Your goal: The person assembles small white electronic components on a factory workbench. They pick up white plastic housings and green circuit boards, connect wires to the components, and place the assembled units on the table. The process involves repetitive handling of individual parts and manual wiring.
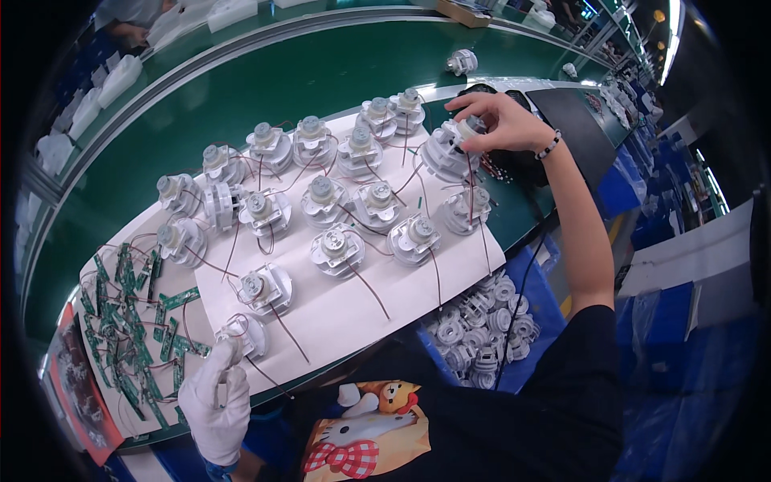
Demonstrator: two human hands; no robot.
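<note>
My bare right hand (510,124) grips the grey motor on top of a round white plastic motor unit (444,155), thumb and fingers around it, at the far right of the white sheet. Thin brown wires trail from this unit. My left hand (215,406), in a white glove, is closed at the near left corner of the sheet. Its fingertips meet the edge of another white motor unit (250,336); whether they pinch anything is hidden. Several similar motor units (337,247) stand in loose rows on the white sheet (321,317), motors upward, brown wires hanging off.
Green circuit boards with wires (132,337) lie heaped at the left. A blue bin (540,281) of white plastic parts sits below the table's near right edge. Beyond runs a green belt (321,68) carrying a single unit (462,62). A black mat (574,132) lies right.
</note>
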